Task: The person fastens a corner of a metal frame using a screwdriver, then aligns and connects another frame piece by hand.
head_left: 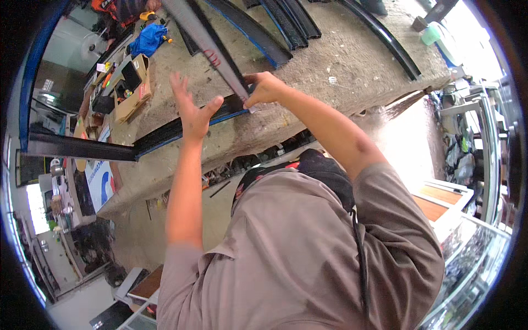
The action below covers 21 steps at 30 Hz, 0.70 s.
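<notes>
Where the rough workbench (352,66) spans the view, we record it as the largest item, bearing most of the profiles noted below. Next in size, we list the grey-faced bar (207,48), slanting from the top edge of the view down to the bench's near side, its lower end meeting the black bar with a blue edge (165,135). Whether the two are fastened, we cannot tell. Loose black profiles (286,23) lie beyond, toward the far side. A cardboard box (136,98) holding tools sits to the left, with a blue bag (147,42) just past it.

We find the right hand (267,88) closed on the grey-faced bar at its lower end, thumb and fingers on opposite sides. We find the left hand (193,114) open, fingers spread, raised over the black bar and gripping nothing.

In our judgement, the step in hand is steadying or aligning this corner. The next move would call for a firm right grip, with the left hand bracing either bar so the joint does not shift.
</notes>
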Each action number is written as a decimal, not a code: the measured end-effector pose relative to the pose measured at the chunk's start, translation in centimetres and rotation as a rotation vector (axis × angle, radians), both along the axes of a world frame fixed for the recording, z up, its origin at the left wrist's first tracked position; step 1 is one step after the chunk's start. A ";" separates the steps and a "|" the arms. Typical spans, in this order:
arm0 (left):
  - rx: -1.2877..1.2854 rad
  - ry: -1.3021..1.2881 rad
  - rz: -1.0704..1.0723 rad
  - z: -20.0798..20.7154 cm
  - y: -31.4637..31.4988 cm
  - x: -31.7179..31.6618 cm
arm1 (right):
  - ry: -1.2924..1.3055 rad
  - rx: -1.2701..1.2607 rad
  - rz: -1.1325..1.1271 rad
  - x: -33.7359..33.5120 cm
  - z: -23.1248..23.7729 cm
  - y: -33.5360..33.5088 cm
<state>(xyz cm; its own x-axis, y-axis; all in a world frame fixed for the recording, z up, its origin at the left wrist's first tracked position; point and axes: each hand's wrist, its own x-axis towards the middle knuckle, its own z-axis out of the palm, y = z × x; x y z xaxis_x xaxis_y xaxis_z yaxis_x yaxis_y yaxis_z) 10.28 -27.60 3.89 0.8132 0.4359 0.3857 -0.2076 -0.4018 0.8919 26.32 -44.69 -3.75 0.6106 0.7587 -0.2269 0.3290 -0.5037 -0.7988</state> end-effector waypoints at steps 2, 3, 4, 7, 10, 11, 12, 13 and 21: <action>-0.088 -0.002 -0.046 0.9 0.7 2.5 | -0.092 -0.023 0.079 -0.1 1.2 0.5; -0.107 -0.067 -0.040 1.5 -0.4 3.7 | -0.090 0.011 0.160 0.3 1.2 -0.4; -0.128 -0.133 -0.047 2.2 -2.0 5.2 | -0.175 0.033 0.062 0.2 0.4 -1.3; -0.222 -0.239 0.083 1.9 -4.0 5.8 | -0.016 0.109 -0.061 1.3 -1.5 -5.5; -0.229 -0.177 0.152 3.8 -2.7 4.1 | 0.487 0.240 -0.076 6.0 2.0 -9.6; -0.223 -0.179 0.181 4.6 -2.6 3.9 | 0.574 0.330 -0.099 7.0 2.4 -10.5; -0.228 -0.159 0.211 4.0 -3.0 4.6 | 0.643 0.401 -0.147 8.1 2.3 -12.0; -0.203 -0.180 0.228 3.6 -3.0 5.3 | 0.633 0.466 -0.216 9.1 2.4 -12.6; -0.300 -0.169 -0.019 5.6 -2.6 4.8 | 0.234 0.169 -0.150 12.1 -1.1 -18.2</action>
